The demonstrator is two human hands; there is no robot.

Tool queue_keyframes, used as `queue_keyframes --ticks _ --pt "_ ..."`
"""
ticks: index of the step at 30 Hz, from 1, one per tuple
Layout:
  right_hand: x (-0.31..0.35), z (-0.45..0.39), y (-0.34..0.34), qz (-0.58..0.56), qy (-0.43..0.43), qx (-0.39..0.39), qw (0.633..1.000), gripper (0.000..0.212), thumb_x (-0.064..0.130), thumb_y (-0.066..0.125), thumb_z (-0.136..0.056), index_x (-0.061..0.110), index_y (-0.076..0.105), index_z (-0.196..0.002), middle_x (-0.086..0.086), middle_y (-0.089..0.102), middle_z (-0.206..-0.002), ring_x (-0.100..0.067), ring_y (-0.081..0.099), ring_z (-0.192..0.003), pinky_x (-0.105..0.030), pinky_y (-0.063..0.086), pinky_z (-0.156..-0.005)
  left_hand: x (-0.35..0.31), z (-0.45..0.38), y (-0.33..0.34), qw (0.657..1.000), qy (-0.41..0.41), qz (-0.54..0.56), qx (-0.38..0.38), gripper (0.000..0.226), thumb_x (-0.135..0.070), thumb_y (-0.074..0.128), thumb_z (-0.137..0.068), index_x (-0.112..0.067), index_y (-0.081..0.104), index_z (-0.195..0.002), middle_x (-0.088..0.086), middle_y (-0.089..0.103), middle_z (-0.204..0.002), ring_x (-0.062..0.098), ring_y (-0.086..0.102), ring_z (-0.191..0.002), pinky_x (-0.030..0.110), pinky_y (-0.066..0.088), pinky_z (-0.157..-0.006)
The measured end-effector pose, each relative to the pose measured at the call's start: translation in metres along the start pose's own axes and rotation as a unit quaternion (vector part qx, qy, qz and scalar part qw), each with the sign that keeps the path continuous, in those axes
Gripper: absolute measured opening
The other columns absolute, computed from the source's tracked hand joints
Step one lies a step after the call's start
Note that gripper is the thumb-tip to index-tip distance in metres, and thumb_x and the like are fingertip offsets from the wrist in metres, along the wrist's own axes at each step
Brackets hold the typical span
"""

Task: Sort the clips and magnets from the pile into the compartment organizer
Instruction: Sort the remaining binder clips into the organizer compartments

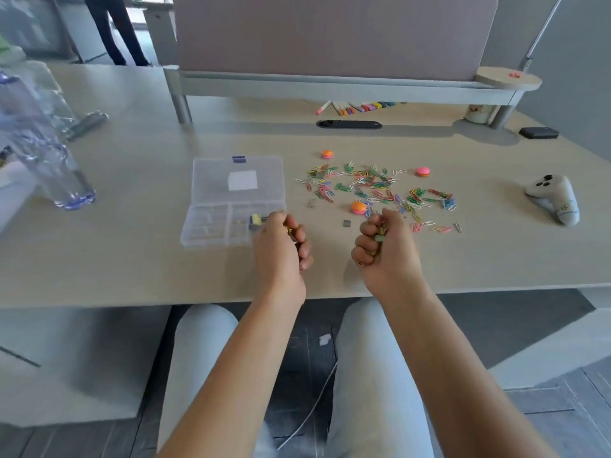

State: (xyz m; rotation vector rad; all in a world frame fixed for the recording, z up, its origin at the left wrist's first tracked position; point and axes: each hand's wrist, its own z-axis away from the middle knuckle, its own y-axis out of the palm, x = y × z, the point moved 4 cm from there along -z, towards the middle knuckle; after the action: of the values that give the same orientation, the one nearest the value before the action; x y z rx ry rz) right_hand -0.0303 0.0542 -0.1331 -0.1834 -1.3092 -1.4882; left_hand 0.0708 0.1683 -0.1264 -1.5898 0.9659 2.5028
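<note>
Organizer: the clear compartment organizer [215,223] lies just left of the left hand [281,249], lid [238,180] swung open and flat on the far side; its long axis runs left to right across the desk [132,259].
Binder clip: a small blue-and-yellow clip [257,220] sits at the organizer's right end, at the left hand's fingertips; whether the fingers touch it is hard to tell.
Left hand: curled into a loose fist, fingers together, with something small and gold-coloured showing between thumb and fingers.
Right hand: the right hand [385,249] is also curled closed, fingers gripping a small bunch of clips [380,234] that shows between thumb and forefinger.
Pile: the coloured paper clips [373,190] spread on the desk beyond and to the right of the right hand, pointing every way.
Magnets: one orange round magnet [359,207] lies just beyond the right hand's knuckles; a second orange one [327,154] and a pink one [423,171] lie farther off at the pile's far edge.
Grey piece: a small dark square [346,223] lies between the two hands, slightly beyond them.
</note>
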Motion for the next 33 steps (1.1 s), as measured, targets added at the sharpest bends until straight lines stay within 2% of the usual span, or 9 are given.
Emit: queue_keyframes --ticks 5,10,14,18,22,25,28,31,33 --pt "-0.022 0.009 0.022 0.066 -0.104 -0.064 0.990 0.028 0.023 0.046 -0.101 0.019 0.053 -0.074 0.002 0.045 -0.063 -0.012 0.032 -0.050 -0.026 0.022 -0.045 -0.003 -0.006 -0.009 0.999 0.029 -0.035 0.006 0.030 -0.021 0.041 -0.100 -0.020 0.046 -0.071 -0.003 0.047 -0.057 0.014 0.035 -0.045 0.024 0.021 -0.043" --pt "-0.021 0.008 0.018 0.073 -0.134 -0.102 0.983 0.039 0.040 0.045 -0.103 0.020 0.062 -0.074 0.002 0.059 -0.066 -0.017 0.048 -0.060 -0.029 0.036 -0.056 0.006 -0.018 0.023 0.994 0.041 -0.096 0.019 0.042 -0.031 0.040 -0.105 -0.014 0.052 -0.068 0.006 0.052 -0.060 0.019 0.045 -0.051 0.026 0.033 -0.049" --pt "-0.022 0.006 0.017 0.057 -0.181 -0.063 0.980 0.049 0.042 0.037 -0.108 0.015 0.069 -0.083 -0.004 0.074 -0.085 -0.018 0.069 -0.081 -0.032 0.050 -0.081 0.009 -0.023 0.017 0.984 0.093 -0.142 0.045 0.053 -0.041 0.033 -0.108 -0.011 0.069 -0.081 0.010 0.075 -0.087 0.024 0.068 -0.085 0.034 0.048 -0.076" --pt "-0.021 0.004 0.018 0.086 -0.200 -0.037 0.975 0.049 0.040 0.032 -0.110 0.012 0.071 -0.100 -0.008 0.077 -0.103 -0.017 0.071 -0.100 -0.029 0.047 -0.094 0.012 -0.026 0.012 0.979 0.108 -0.135 0.111 0.062 -0.056 0.027 -0.099 -0.019 0.076 -0.098 -0.002 0.077 -0.107 0.013 0.067 -0.112 0.035 0.044 -0.102" --pt "-0.017 0.010 0.013 0.188 -0.210 -0.044 0.958 0.033 0.018 0.041 -0.107 0.013 0.073 -0.108 -0.002 0.076 -0.109 -0.009 0.070 -0.106 -0.015 0.052 -0.078 0.012 -0.018 0.007 0.969 0.142 -0.168 0.114 0.060 -0.055 0.024 -0.102 -0.023 0.074 -0.109 -0.012 0.072 -0.117 0.004 0.060 -0.121 0.038 0.043 -0.109" --pt "-0.007 0.018 0.003 0.369 -0.274 -0.049 0.887 0.030 0.006 0.048 -0.099 0.017 0.073 -0.111 0.009 0.073 -0.104 0.005 0.065 -0.093 -0.016 0.052 -0.077 0.007 -0.015 -0.004 0.954 0.213 -0.187 0.094 0.047 -0.039 0.031 -0.108 -0.015 0.072 -0.107 -0.004 0.074 -0.109 0.013 0.065 -0.113 0.037 0.049 -0.102" --pt "-0.002 0.025 -0.010 0.550 -0.309 -0.043 0.775 0.029 0.011 0.056 -0.095 0.020 0.070 -0.119 0.008 0.062 -0.116 -0.003 0.060 -0.100 -0.016 0.050 -0.081 0.000 -0.009 -0.017 0.919 0.296 -0.243 0.092 0.029 -0.020 0.042 -0.106 -0.012 0.070 -0.100 -0.001 0.073 -0.098 0.016 0.069 -0.100 0.039 0.055 -0.093" --pt "-0.005 0.025 -0.023 0.681 -0.317 -0.050 0.659 0.032 0.029 0.061 -0.095 0.024 0.068 -0.126 0.007 0.057 -0.118 -0.018 0.055 -0.105 -0.035 0.052 -0.085 -0.008 0.000 -0.030 0.851 0.379 -0.360 0.046 0.021 -0.016 0.049 -0.102 -0.013 0.069 -0.101 -0.005 0.070 -0.102 0.011 0.064 -0.099 0.025 0.052 -0.087" --pt "-0.005 0.024 -0.026 0.702 -0.326 -0.054 0.632 0.031 0.037 0.063 -0.095 0.025 0.070 -0.123 0.006 0.057 -0.114 -0.020 0.056 -0.102 -0.037 0.052 -0.080 -0.009 0.001 -0.039 0.789 0.426 -0.443 0.018 0.023 -0.019 0.049 -0.098 -0.011 0.069 -0.105 -0.001 0.067 -0.109 0.019 0.060 -0.107 0.033 0.049 -0.093"
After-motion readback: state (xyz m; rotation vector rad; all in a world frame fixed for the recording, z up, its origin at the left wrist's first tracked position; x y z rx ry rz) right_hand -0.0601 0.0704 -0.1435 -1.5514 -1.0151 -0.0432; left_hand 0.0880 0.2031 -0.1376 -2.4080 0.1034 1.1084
